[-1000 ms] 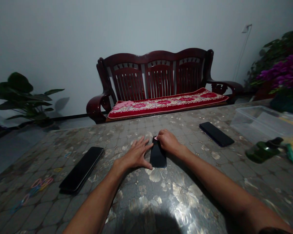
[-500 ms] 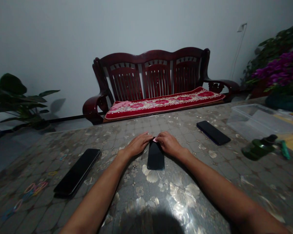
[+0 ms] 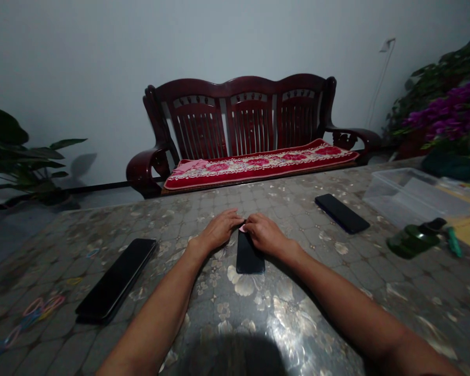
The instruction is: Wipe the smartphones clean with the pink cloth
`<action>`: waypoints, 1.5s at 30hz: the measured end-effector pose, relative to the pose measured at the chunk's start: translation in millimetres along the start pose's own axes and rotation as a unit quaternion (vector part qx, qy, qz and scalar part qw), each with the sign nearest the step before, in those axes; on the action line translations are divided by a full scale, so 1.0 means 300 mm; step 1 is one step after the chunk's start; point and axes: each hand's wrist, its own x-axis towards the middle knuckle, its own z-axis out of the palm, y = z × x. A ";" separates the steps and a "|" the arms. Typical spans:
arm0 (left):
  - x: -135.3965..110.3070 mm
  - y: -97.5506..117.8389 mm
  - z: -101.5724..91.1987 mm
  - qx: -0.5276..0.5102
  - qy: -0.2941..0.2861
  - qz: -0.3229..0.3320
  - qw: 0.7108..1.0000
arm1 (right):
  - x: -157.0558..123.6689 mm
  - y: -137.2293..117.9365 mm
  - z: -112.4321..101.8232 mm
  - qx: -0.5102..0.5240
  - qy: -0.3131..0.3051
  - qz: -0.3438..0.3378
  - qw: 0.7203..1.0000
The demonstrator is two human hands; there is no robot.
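Wall (image 3: 82, 62): pale, at the back.
Table (image 3: 282, 199): patterned top, grey-brown, glare near me.
Bench (image 3: 254, 87): dark red wood, slatted back, between table and wall; red floral runner (image 3: 258, 163) along its seat.
Flowers (image 3: 446, 112): purple, at the table's far right.
Box (image 3: 379, 196): clear plastic, right side of the table.
Left hand (image 3: 221, 230): fingers stretched out and together, not closed on anything I can see; tips at the far left corner of the middle phone. Whether they press it, I cannot tell.
Right hand (image 3: 267, 234): fingers curled, thumb and fingertips gripping the pink scrap; knuckles over the middle phone's far right part.
Middle phone (image 3: 250, 260): flat on the table in front of me, dark face up, near end uncovered.
Left phone (image 3: 117, 279): dark, lying aslant, well apart from my hands.
Right phone (image 3: 341, 213): dark, aslant, left of the box.
Bottle (image 3: 413, 240): green, dark top, near the box.
Bands (image 3: 56, 301): several colours, loose, left of the left phone.
Pink scrap (image 3: 242, 228): at the middle phone's far end, between my hands.
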 end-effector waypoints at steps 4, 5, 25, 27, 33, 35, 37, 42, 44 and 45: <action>-0.016 0.004 -0.012 0.003 0.002 -0.002 1.000 | 0.007 -0.018 -0.002 -0.006 -0.006 -0.014 1.000; -0.021 0.003 -0.013 0.004 0.003 -0.006 1.000 | 0.003 -0.024 -0.004 -0.005 -0.007 -0.024 1.000; -0.070 0.034 0.001 0.039 0.041 -0.088 0.995 | -0.045 -0.056 0.030 0.046 0.023 -0.092 0.994; -0.070 0.041 -0.002 0.034 0.037 -0.096 0.994 | -0.048 -0.058 0.027 0.049 0.020 -0.091 0.994; -0.082 0.044 0.002 0.047 0.026 -0.095 0.994 | -0.042 -0.058 0.039 0.065 0.027 -0.087 0.994; -0.086 0.040 0.004 0.038 0.023 -0.080 0.996 | -0.040 -0.056 0.043 0.072 0.026 -0.091 0.993; -0.085 0.035 0.005 0.032 0.018 -0.071 0.997 | -0.038 -0.054 0.042 0.075 0.025 -0.092 0.993; -0.083 0.035 0.014 0.026 0.020 -0.066 0.997 | -0.038 -0.062 0.019 0.061 0.006 -0.095 0.994; -0.092 0.040 0.025 0.019 0.037 -0.080 0.996 | -0.040 -0.067 0.005 0.052 -0.003 -0.099 0.994; -0.097 0.042 0.031 0.015 0.045 -0.089 0.995 | -0.041 -0.068 -0.003 0.050 -0.010 -0.104 0.993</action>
